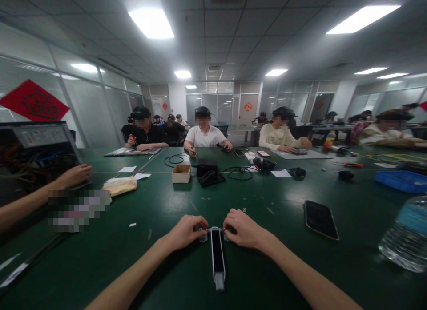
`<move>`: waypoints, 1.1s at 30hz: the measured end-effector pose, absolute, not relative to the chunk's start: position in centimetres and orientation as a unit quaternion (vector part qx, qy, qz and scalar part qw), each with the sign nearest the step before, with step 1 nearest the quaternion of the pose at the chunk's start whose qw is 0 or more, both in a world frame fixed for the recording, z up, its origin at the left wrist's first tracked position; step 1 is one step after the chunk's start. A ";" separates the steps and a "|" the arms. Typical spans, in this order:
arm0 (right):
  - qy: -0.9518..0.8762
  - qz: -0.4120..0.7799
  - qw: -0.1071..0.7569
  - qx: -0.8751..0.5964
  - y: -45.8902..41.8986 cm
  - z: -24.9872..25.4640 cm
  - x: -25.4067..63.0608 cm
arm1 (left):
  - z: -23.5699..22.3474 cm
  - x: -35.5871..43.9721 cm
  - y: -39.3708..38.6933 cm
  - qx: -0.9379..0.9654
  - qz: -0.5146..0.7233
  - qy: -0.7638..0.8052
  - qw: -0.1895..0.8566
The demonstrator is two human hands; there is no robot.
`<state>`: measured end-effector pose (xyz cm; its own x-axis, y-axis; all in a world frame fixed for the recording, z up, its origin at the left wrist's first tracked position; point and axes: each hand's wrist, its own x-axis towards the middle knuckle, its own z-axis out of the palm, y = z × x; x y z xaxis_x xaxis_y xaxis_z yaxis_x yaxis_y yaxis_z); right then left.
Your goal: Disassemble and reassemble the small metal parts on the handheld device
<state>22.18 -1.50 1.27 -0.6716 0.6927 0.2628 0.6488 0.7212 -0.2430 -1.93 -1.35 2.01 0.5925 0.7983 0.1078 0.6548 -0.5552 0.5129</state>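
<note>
The green desk (110, 256) carries a blue plastic tray (402, 182), a water-filled plastic bottle (403, 234) and an open cardboard box (181, 174), its contents unclear. The left hand (185, 232) and right hand (243, 229) grip the upper end of a narrow black device (217, 256) lying on the desk.

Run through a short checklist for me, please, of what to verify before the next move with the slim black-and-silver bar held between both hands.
1. Left hand grip on the slim black-and-silver bar: ok, fingers are on its far end.
2. Right hand grip on the bar: ok, on the opposite side of that end.
3. Bar resting on the green table: ok, it lies along the table.
4. Black phone apart from the right hand: ok.
5. Small silver fittings at the bar's end seated: cannot tell, fingers partly cover them.
6. Water bottle capped: cannot tell, its top is out of view.
</note>
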 end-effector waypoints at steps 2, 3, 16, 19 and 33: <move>-0.913 0.059 0.170 -0.365 -1.5 1.4 22.2 | 2.0 -1.9 -1.4 0.870 0.165 0.415 0.209; -0.914 0.055 0.170 -0.364 -1.5 1.6 22.2 | 2.0 -1.9 -1.4 0.874 0.161 0.413 0.201; -0.818 -0.005 0.079 -0.570 2.8 0.4 28.3 | 1.9 -2.5 -1.6 0.910 0.130 0.390 0.058; -0.818 0.012 0.076 -0.570 3.1 0.0 28.5 | 2.1 -2.5 -1.7 0.911 0.128 0.389 0.054; -0.814 0.080 0.172 -0.550 1.5 1.6 26.4 | 1.8 -2.7 -1.6 0.911 0.122 0.391 0.043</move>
